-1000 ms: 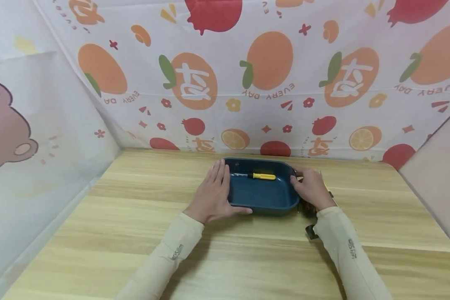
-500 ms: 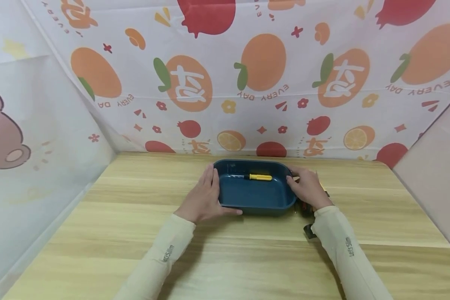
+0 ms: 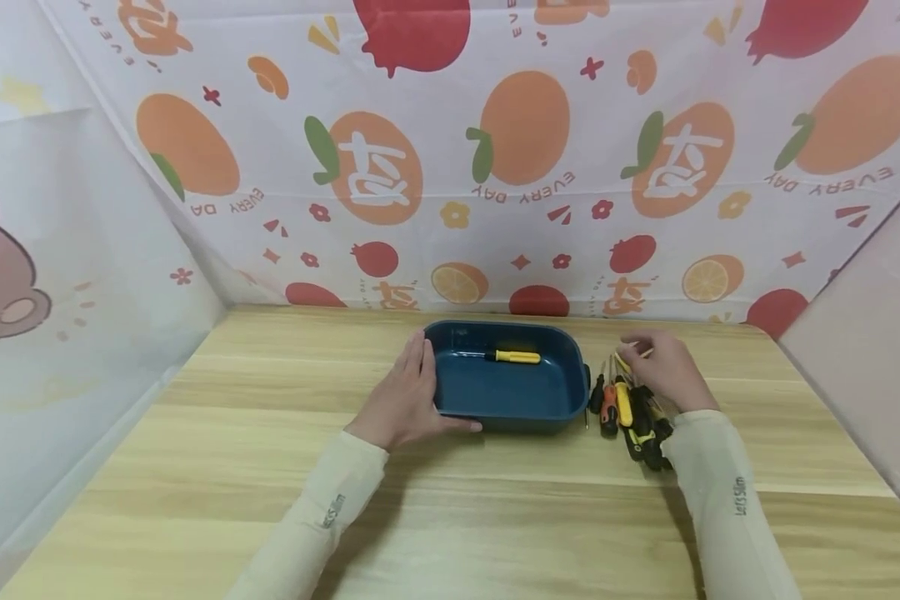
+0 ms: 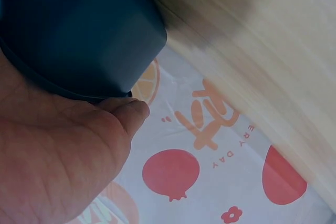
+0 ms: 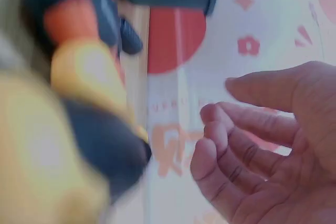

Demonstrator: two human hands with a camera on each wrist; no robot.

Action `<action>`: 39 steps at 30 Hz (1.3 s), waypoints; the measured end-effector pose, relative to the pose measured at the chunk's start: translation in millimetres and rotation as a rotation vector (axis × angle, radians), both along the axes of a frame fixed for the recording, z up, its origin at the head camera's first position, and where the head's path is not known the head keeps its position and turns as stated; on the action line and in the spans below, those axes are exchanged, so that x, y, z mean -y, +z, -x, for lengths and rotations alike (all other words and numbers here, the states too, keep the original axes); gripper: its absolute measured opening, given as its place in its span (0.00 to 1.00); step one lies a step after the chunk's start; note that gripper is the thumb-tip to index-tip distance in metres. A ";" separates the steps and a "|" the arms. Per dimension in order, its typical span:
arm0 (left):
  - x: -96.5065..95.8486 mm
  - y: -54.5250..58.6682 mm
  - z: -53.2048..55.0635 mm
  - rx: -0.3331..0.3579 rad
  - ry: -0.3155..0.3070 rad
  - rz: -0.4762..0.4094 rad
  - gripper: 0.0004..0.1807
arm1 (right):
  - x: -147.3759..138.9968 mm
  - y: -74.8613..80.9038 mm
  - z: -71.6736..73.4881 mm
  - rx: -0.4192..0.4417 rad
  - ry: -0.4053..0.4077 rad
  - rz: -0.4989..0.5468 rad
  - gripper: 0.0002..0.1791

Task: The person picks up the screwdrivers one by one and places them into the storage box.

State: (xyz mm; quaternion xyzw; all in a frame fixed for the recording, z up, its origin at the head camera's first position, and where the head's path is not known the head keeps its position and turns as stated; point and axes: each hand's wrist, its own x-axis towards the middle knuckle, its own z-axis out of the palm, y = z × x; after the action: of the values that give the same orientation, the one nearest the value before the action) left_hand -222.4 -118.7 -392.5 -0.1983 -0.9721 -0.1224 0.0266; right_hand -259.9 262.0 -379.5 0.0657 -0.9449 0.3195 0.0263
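Note:
A dark blue rectangular bin (image 3: pixel 506 392) lies on the wooden table, a screwdriver (image 3: pixel 517 357) with a yellow handle inside it. My left hand (image 3: pixel 405 400) rests against the bin's left side, fingers straight along the wall and thumb along the front. In the left wrist view, the fingertips touch the bin's rim (image 4: pixel 94 98). My right hand (image 3: pixel 663 367) is just right of the bin, above a pile of hand tools. The right wrist view shows that hand (image 5: pixel 273 135) with loosely bent fingers and nothing between them. Among the pile are a red-and-black screwdriver (image 3: pixel 609 410) and a yellow-handled one (image 3: pixel 624 404).
Several black-and-yellow tools (image 3: pixel 648 433) lie bunched at the right, partly under the right wrist. A fruit-print cloth (image 3: pixel 450 167) hangs behind the table's (image 3: pixel 495 517) back edge. A pale cloth (image 3: pixel 82 333) covers the left side.
My right hand has let go of the bin's right end and moved right over the tools, uncovering several handles. The left hand stays against the bin. The bin shifted slightly left in the view.

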 end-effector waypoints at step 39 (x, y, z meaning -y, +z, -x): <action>1.5 -2.4 2.6 0.026 0.015 0.011 0.78 | -20.2 7.5 -13.6 0.491 -0.003 -0.137 0.18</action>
State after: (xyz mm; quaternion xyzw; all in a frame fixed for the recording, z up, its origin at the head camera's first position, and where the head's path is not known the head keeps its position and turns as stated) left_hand -225.1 -120.2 -394.9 -0.1894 -0.9745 -0.1195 0.0139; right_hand -246.3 282.2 -372.0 -0.0137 -0.9425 0.2612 -0.2079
